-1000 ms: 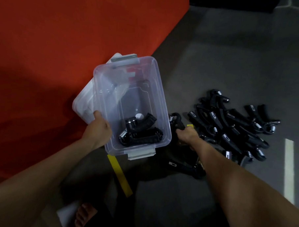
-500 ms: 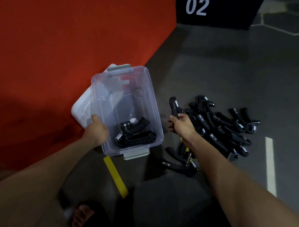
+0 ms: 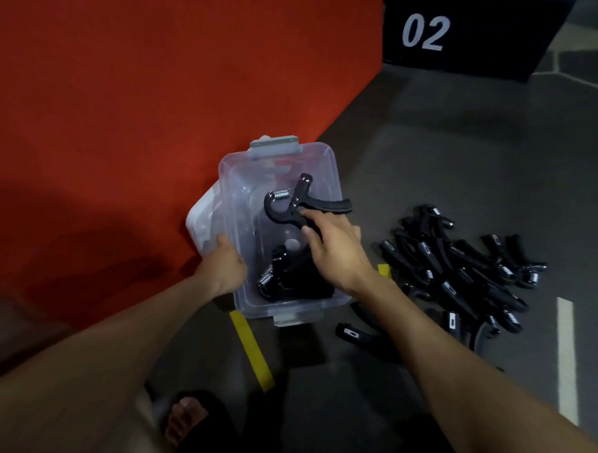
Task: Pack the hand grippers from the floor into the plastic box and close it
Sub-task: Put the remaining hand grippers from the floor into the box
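The right hand reaches over the open plastic box and grips a black hand gripper by 1 of its handles, fingers curled round it, so that the tool hangs above the box's inside with its steel spring turned toward the far end; the left hand holds the box's left wall near the near corner, thumb on the rim, fingers hidden behind the clear plastic; the box stands on the grey floor against the edge of a red carpet, with a grey latch at each short end; at the bottom of the box, in its near end, lie more black grippers, their exact count unclear; a white lid lies partly under the box on its left side; to the right of the box, on the floor, sits a loose pile of grippers; a yellow tape strip runs from below the box toward a sandalled foot; a black sign reading 02 stands beyond.
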